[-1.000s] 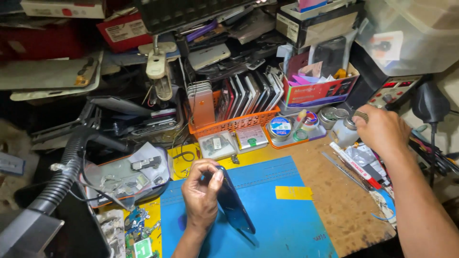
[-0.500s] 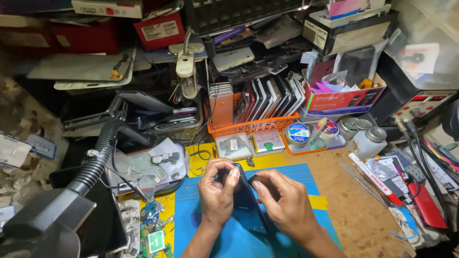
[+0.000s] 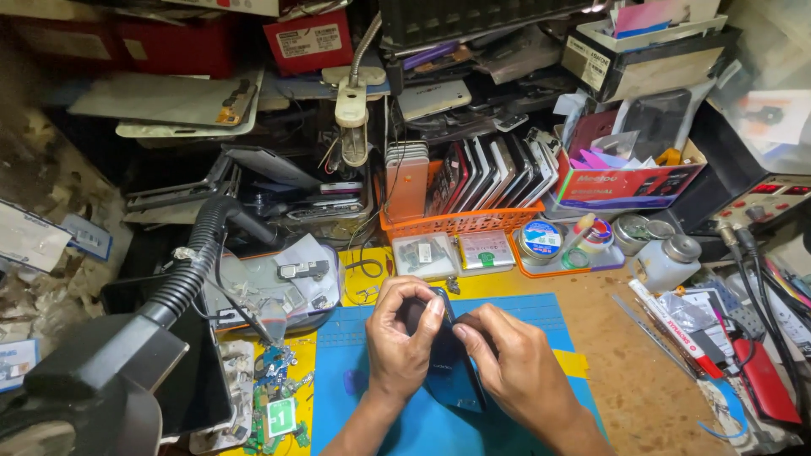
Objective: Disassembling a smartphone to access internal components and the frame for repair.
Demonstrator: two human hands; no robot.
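Both hands, left (image 3: pixel 404 338) and right (image 3: pixel 507 359), gripping a dark phone (image 3: pixel 448 363) over the blue mat (image 3: pixel 541 308). Back cover apparently on, nothing opened yet. Orange basket (image 3: pixel 460 221) at 12 o'clock.

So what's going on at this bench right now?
A person holds a dark phone tilted on edge over a blue work mat, left hand gripping its top, right hand against its side. Behind stand an orange basket of phones and a white bottle.
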